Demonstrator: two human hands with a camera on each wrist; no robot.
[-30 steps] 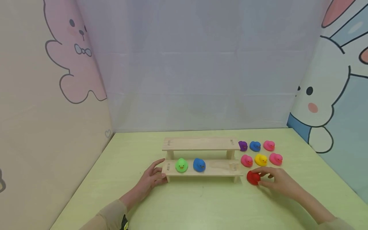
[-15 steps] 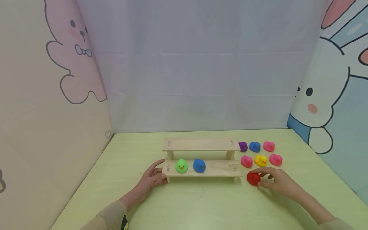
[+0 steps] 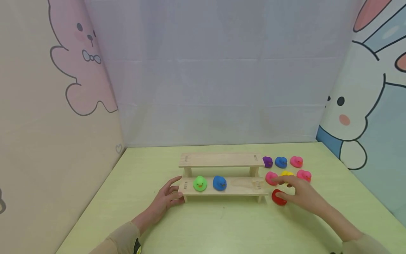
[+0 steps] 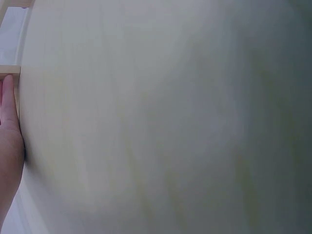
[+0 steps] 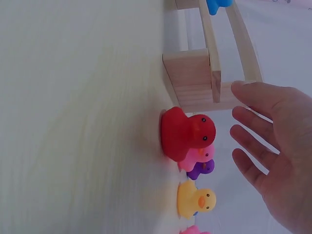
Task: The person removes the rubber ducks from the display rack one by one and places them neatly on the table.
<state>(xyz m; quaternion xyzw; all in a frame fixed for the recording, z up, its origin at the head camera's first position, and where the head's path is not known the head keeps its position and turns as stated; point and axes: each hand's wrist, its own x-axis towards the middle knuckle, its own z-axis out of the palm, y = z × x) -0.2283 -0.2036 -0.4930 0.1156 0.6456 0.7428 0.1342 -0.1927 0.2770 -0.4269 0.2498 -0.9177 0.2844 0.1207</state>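
Observation:
A two-step wooden stand [image 3: 242, 185] bears a green rubber duck [image 3: 200, 183] and a blue rubber duck [image 3: 219, 183] on its lower step. My left hand [image 3: 165, 197] holds the left end of that step, fingertips at its back and front corners. In the left wrist view only part of this hand [image 4: 9, 136] shows, against the wood. A red rubber duck [image 5: 183, 134] sits on the table by the stand's right end. My right hand [image 3: 306, 195] is spread just over it, and in the right wrist view a gap separates the relaxed fingers from the duck.
Behind the red duck, two rows of rubber ducks stand on the table: a purple one [image 3: 268, 162], a blue one [image 3: 281, 162], a yellow one [image 5: 196, 200] and several pink ones [image 3: 296, 162]. Cartoon-printed cloth walls [image 3: 222, 88] enclose the table [image 3: 206, 225].
My right hand has let go of the red duck, lifting slightly and shifting left with its fingers opened. The duck stays in place. My left hand has not moved.

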